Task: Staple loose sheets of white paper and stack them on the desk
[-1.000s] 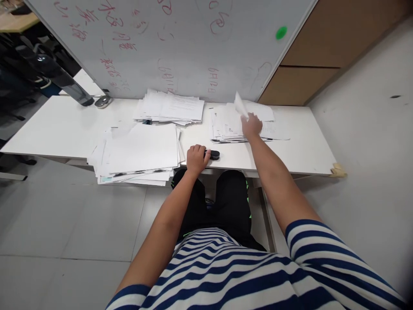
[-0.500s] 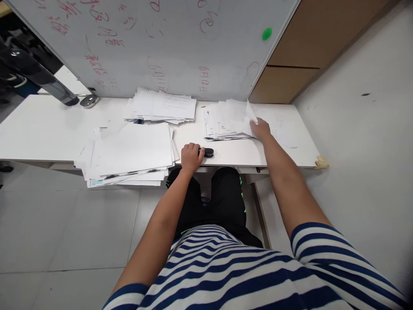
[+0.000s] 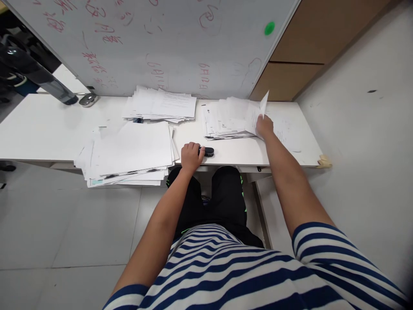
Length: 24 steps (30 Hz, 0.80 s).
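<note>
My left hand is closed on a small black stapler lying near the front edge of the desk; its fingers cover part of it. At the right, my right hand pinches a sheet of paper, whose corner bends upward. Under that sheet is a stack of printed papers, slightly fanned at its edges. Beyond my right wrist, another paper lies flat on the desk.
On the white desk, a large paper pile overhangs the front edge at left, with a smaller pile behind it. A mouse and a dark bottle stand at far left. A whiteboard rises behind.
My right hand has moved slightly to the right, and the sheet's corner is lifted higher and folded further over. My left hand stays on the stapler.
</note>
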{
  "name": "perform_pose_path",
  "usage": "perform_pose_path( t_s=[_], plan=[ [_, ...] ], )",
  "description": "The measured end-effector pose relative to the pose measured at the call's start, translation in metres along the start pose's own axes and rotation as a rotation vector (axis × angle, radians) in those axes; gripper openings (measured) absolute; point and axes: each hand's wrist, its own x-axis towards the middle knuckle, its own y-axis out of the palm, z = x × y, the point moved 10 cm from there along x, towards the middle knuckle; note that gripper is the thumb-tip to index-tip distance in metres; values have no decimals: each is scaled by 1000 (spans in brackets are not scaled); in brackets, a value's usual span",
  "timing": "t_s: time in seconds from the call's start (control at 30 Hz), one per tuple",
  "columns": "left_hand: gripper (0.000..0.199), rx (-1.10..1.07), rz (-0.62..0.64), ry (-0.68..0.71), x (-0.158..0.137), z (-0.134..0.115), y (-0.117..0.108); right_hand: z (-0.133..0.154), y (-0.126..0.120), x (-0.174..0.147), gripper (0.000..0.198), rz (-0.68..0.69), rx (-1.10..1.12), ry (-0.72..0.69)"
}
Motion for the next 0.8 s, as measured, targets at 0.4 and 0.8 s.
perform_pose_path(
  t_s=[0.4, 0.8],
  plan=[
    [37, 19, -52, 37, 0, -1, -2, 103, 60, -23, 58, 114, -159, -512],
    [36, -3, -54, 36, 0, -1, -1, 26, 35, -22, 56, 147, -302, -228]
  ],
)
